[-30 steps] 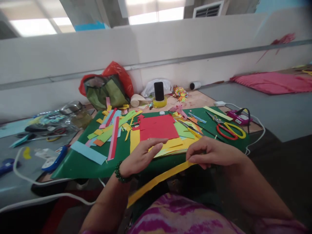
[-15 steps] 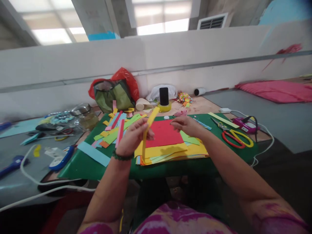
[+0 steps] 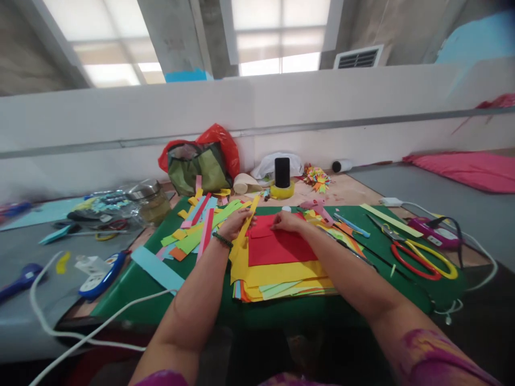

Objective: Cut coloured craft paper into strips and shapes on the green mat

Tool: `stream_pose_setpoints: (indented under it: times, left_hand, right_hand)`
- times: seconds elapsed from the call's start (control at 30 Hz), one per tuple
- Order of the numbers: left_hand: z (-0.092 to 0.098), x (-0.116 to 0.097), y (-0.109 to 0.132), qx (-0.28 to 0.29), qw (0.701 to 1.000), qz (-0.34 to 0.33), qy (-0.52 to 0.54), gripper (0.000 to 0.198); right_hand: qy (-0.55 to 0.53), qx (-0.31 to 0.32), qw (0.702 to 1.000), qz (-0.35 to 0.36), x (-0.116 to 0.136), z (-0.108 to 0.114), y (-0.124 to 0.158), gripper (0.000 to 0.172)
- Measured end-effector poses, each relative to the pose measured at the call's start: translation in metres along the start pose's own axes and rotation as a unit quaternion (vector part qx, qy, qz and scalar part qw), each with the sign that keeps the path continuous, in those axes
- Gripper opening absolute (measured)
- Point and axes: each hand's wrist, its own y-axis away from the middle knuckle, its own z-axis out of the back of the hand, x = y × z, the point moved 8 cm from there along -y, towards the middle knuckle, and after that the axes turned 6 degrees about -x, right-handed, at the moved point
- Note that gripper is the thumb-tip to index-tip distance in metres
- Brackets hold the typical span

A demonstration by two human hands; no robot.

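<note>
My left hand [image 3: 237, 224] pinches a narrow yellow paper strip [image 3: 254, 206], which stands up from between the fingers. Under and beside that hand lies yellow paper [image 3: 240, 262]. My right hand [image 3: 287, 221] is closed, its fingertips down at the upper part of a red paper sheet [image 3: 281, 249]. By those fingertips shows a small red paper piece or fold [image 3: 261, 231]; whether they grip it is hidden. The red sheet rests on a stack of coloured paper [image 3: 281, 284], mostly yellow. A pink glue gun [image 3: 317, 208] lies just beyond my right wrist.
Cut paper strips [image 3: 197, 230] cover the left of the green mat [image 3: 124, 300]. Scissors [image 3: 418, 254] with red and yellow handles lie at right. A phone [image 3: 282, 171] stands on a yellow tape roll [image 3: 282, 191] behind. At left are a glass jar [image 3: 148, 206] and a power strip [image 3: 102, 276].
My right hand has come down onto the red sheet, nearer my left hand. The left hand, still holding the yellow strip, has lowered to the stack's left side. The camera view has shifted.
</note>
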Motion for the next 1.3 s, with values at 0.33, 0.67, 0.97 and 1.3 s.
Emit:
stream_pose_setpoints:
  times: [0.33, 0.67, 0.97, 1.3]
  left_hand:
    - [0.005, -0.004, -0.005, -0.015, 0.999, -0.039, -0.019, 0.013]
    - [-0.042, 0.012, 0.022, 0.082, 0.995, -0.003, -0.052, 0.024]
    - [-0.049, 0.013, 0.025, 0.13, 0.987, -0.018, -0.088, 0.038]
    - [-0.047, 0.006, 0.026, 0.101, 0.988, -0.074, -0.087, 0.046]
  right_hand:
    - [-0.236, -0.006, 0.965, 0.116, 0.015, 0.048, 0.034, 0.044]
    - [-0.269, -0.039, 0.943, 0.194, 0.05, 0.051, 0.047, 0.027]
    - [-0.226, -0.133, 0.944, 0.198, 0.048, 0.06, 0.052, 0.018]
    - [-0.328, -0.201, 0.911, 0.148, 0.036, 0.071, 0.046, 0.043]
